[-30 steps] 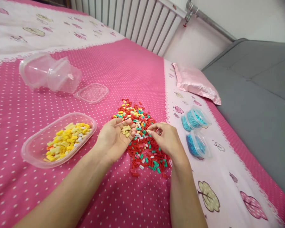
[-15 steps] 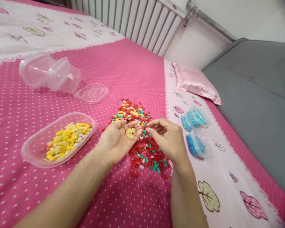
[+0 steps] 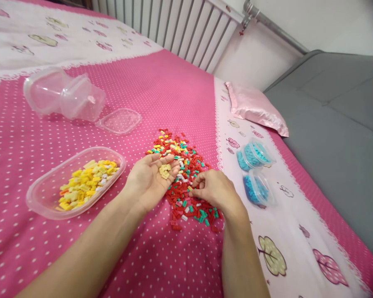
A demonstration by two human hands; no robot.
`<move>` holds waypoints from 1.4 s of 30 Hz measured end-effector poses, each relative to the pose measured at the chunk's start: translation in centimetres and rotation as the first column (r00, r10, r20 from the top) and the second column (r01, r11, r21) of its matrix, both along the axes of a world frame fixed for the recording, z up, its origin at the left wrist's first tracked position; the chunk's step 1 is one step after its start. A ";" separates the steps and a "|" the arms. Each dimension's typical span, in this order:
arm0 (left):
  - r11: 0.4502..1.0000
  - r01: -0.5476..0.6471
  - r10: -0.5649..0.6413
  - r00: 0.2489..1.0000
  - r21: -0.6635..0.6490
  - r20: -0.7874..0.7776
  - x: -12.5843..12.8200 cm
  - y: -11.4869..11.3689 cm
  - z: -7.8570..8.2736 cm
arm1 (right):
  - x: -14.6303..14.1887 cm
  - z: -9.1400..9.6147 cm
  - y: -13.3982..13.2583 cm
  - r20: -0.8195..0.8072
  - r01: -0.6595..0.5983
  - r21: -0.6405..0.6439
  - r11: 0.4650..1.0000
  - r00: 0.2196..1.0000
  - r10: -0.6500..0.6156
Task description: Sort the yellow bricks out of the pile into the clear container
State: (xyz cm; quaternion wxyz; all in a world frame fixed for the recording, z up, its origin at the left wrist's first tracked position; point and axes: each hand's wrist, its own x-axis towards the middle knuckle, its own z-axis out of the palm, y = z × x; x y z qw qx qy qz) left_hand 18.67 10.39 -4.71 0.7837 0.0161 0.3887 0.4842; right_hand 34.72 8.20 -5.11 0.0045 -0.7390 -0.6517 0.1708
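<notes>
My left hand (image 3: 147, 180) is palm up with its fingers loosely extended. A small cluster of pale yellow toy bricks (image 3: 164, 171) rests on those fingers. Below and beyond it spreads a heap of small toy bricks (image 3: 178, 205), mostly red, with green, white, pink and yellow ones mixed in. My right hand (image 3: 216, 188) reaches down over the heap's right side, thumb and forefinger pinched together at a small yellow brick (image 3: 190, 188). Its other fingers are curled and partly hidden. Left of my left hand stands an oval clear tub (image 3: 43, 194) holding yellow bricks (image 3: 88, 182).
Two clear containers of blue bricks (image 3: 255, 155) (image 3: 256, 188) stand at the right. Empty clear containers (image 3: 64, 95) lie on their side at the back left beside a lid (image 3: 120, 121). A pink pillow (image 3: 256, 109) and a grey headboard (image 3: 332, 103) are farther right.
My right hand has moved down, away from the left palm and onto the heap, where its fingertips pinch a yellow brick. My left hand has shifted slightly left, still carrying the pale yellow bricks.
</notes>
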 end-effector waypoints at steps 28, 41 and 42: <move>0.998 0.058 -0.058 0.997 -0.005 0.043 0.2 -0.1 -0.1 | -1.4 0.4 -0.3 -0.352 -0.064 0.647 0.760 0.859 0.372; 0.999 -0.048 0.048 0.999 0.016 0.001 -0.5 0.2 0.2 | -0.6 -1.2 0.5 -0.310 -0.176 0.382 0.907 0.901 0.305; 0.999 -0.050 0.050 0.999 0.020 0.000 -0.6 0.3 0.2 | -0.7 -1.4 0.5 -0.289 -0.231 0.334 0.914 0.898 0.333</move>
